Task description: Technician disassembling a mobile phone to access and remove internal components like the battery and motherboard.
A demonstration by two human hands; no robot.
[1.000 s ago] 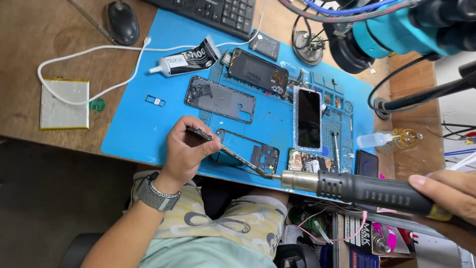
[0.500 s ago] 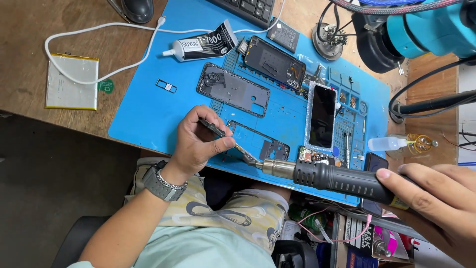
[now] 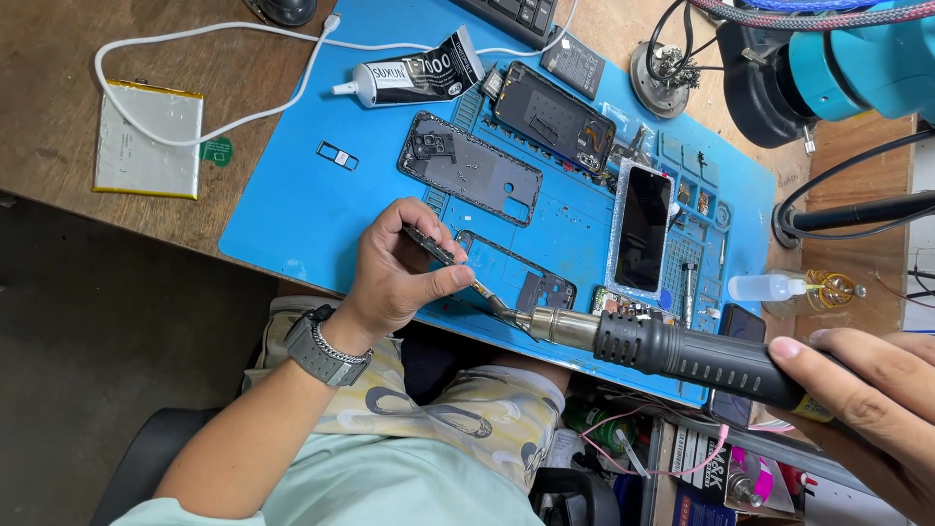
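Note:
My left hand (image 3: 401, 270) pinches black tweezers (image 3: 458, 268) whose tip rests at the near edge of a dark phone frame (image 3: 521, 278) on the blue work mat (image 3: 312, 209). My right hand (image 3: 867, 399) grips the black handle of a hot air gun (image 3: 672, 351). Its metal nozzle points left and sits right beside the tweezer tip. A watch is on my left wrist.
On the mat lie a black back cover (image 3: 472, 168), another opened phone body (image 3: 555, 117), a phone screen (image 3: 643, 229), a glue tube (image 3: 414, 76) and a SIM tray (image 3: 337, 155). A flat battery (image 3: 146, 138) and white cable lie left. A teal microscope (image 3: 838, 73) stands at the right.
My right hand has brought the hot air gun leftward until its nozzle meets the tweezer tip at the phone frame. My left hand keeps the tweezers in place.

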